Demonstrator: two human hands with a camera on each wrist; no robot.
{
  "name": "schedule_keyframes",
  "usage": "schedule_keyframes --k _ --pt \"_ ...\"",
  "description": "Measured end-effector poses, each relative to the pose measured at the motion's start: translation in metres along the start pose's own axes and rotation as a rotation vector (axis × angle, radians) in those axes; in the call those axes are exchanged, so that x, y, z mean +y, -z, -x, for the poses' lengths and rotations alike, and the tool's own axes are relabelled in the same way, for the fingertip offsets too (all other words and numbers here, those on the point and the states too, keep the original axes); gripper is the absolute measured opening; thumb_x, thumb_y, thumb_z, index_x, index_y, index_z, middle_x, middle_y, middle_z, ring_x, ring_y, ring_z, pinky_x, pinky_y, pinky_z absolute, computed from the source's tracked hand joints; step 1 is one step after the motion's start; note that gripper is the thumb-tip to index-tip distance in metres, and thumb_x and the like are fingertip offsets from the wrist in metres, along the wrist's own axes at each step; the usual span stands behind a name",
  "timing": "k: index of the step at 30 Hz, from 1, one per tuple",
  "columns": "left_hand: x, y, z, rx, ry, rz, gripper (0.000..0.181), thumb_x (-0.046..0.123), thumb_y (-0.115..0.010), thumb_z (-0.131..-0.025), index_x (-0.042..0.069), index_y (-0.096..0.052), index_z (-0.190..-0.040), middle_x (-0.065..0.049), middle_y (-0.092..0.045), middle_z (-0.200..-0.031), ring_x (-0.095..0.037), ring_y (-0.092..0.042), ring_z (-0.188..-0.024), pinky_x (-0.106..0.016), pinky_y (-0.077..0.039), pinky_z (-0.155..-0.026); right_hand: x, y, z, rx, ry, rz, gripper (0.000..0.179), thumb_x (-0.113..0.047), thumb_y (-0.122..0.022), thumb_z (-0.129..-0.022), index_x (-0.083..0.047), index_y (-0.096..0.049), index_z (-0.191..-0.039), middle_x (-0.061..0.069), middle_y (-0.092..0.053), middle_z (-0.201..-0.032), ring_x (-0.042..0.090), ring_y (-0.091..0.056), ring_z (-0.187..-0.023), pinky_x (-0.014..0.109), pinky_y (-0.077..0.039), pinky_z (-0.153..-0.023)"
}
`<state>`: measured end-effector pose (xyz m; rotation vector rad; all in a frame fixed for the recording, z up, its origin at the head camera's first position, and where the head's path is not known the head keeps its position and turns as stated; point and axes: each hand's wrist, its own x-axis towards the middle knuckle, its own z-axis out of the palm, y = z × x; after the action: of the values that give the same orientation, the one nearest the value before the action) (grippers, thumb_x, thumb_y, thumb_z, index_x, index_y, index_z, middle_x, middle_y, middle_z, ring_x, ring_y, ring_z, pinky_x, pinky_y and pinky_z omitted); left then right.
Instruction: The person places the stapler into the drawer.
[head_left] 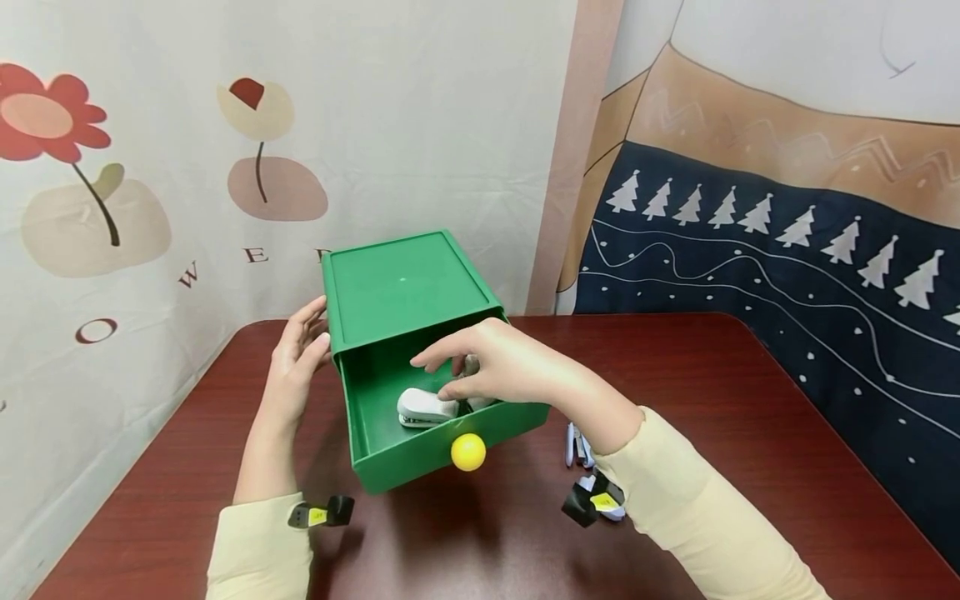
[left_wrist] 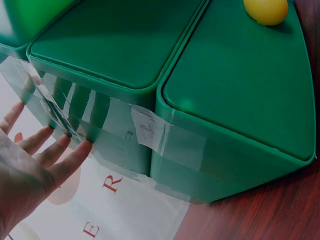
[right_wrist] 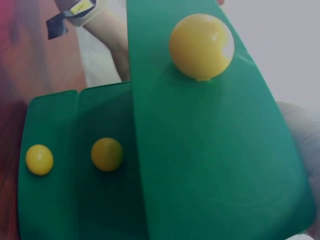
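Observation:
A green drawer cabinet point(head_left: 408, 287) stands with its top drawer point(head_left: 412, 467) pulled out by its yellow knob side. Inside lies a white stapler point(head_left: 422, 405), with darker items beside it, partly hidden by fingers. My right hand point(head_left: 498, 362) reaches over the drawer's right side, index finger and thumb apart, the thumb tip right at the stapler's end. In the right wrist view the drawer front point(right_wrist: 215, 150) hides most of that hand. My left hand point(head_left: 292, 354) is at the cabinet's left side; in the left wrist view its spread fingers point(left_wrist: 70, 160) reach the taped side wall.
Two lower drawers with yellow knobs point(right_wrist: 106, 154) are closed beneath the open one. On the dark red table point(head_left: 675, 392), a light purple stapler-like item point(head_left: 576, 446) lies right of the cabinet, partly behind my right wrist. A printed cloth point(head_left: 450, 108) hangs behind.

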<state>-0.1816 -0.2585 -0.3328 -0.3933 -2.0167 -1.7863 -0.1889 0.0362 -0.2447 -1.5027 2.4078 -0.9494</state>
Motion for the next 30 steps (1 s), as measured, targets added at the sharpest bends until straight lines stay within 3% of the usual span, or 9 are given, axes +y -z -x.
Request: schedule_keyframes --k 3,7,12,16,19,24,30 --pt "-0.001 0.000 0.000 0.000 0.003 -0.004 0.047 0.016 -0.045 -0.100 0.010 -0.038 -0.147 -0.006 -0.046 -0.135 -0.020 -0.042 -0.123 -0.023 -0.040 -0.085 -0.002 0.000 0.007 0.095 0.028 -0.007 0.036 -0.014 -0.075 -0.085 -0.011 -0.068 -0.120 -0.002 -0.068 -0.110 0.006 -0.058 -0.087 0.023 -0.048 -0.071" --pt "-0.001 0.000 0.000 0.003 0.002 -0.002 0.047 0.016 -0.045 -0.100 0.011 -0.038 -0.146 -0.006 -0.046 -0.135 -0.019 -0.042 -0.123 -0.023 -0.040 -0.084 -0.005 -0.002 0.017 0.268 0.129 -0.022 0.031 -0.013 -0.076 -0.083 -0.010 -0.071 -0.113 -0.005 -0.068 -0.106 0.008 -0.059 -0.087 0.027 -0.049 -0.074" --pt "-0.001 0.000 0.000 0.004 0.000 -0.005 0.047 0.016 -0.045 -0.100 0.010 -0.038 -0.146 -0.006 -0.047 -0.135 -0.022 -0.042 -0.123 -0.024 -0.040 -0.084 -0.009 -0.009 0.033 0.495 0.290 -0.014 0.027 -0.007 -0.079 -0.079 -0.007 -0.072 -0.105 -0.005 -0.068 -0.095 0.011 -0.058 -0.083 0.030 -0.049 -0.070" --pt "-0.001 0.001 0.000 0.008 0.007 -0.017 0.047 0.017 -0.045 -0.100 0.012 -0.039 -0.147 -0.006 -0.047 -0.134 -0.021 -0.042 -0.123 -0.025 -0.039 -0.085 -0.010 -0.019 0.045 0.623 0.367 -0.004 0.028 -0.001 -0.079 -0.076 -0.006 -0.072 -0.102 -0.004 -0.064 -0.085 0.011 -0.056 -0.079 0.027 -0.047 -0.067" --pt "0.000 0.001 0.000 0.008 0.011 -0.019 0.047 0.017 -0.045 -0.100 0.012 -0.038 -0.147 -0.006 -0.047 -0.135 -0.021 -0.042 -0.123 -0.025 -0.039 -0.085 -0.009 -0.027 0.054 0.695 0.372 0.002 0.023 -0.006 -0.078 -0.079 -0.007 -0.071 -0.101 -0.004 -0.061 -0.079 0.010 -0.053 -0.074 0.022 -0.044 -0.063" --pt "0.000 0.001 0.000 0.000 0.010 -0.007 0.047 0.017 -0.045 -0.100 0.012 -0.038 -0.147 -0.008 -0.045 -0.136 -0.021 -0.042 -0.123 -0.025 -0.039 -0.085 -0.007 -0.041 0.066 0.802 0.377 0.057 0.021 -0.027 -0.071 -0.088 -0.008 -0.070 -0.096 -0.006 -0.055 -0.069 0.008 -0.046 -0.062 0.017 -0.038 -0.054" --pt "-0.001 0.001 0.000 -0.001 0.007 -0.004 0.048 0.017 -0.045 -0.100 0.011 -0.038 -0.147 -0.009 -0.045 -0.136 -0.021 -0.042 -0.123 -0.024 -0.039 -0.085 -0.003 -0.058 0.073 0.798 0.397 0.043 0.024 -0.030 -0.071 -0.087 -0.007 -0.069 -0.093 -0.006 -0.057 -0.066 0.008 -0.045 -0.055 0.013 -0.036 -0.052"
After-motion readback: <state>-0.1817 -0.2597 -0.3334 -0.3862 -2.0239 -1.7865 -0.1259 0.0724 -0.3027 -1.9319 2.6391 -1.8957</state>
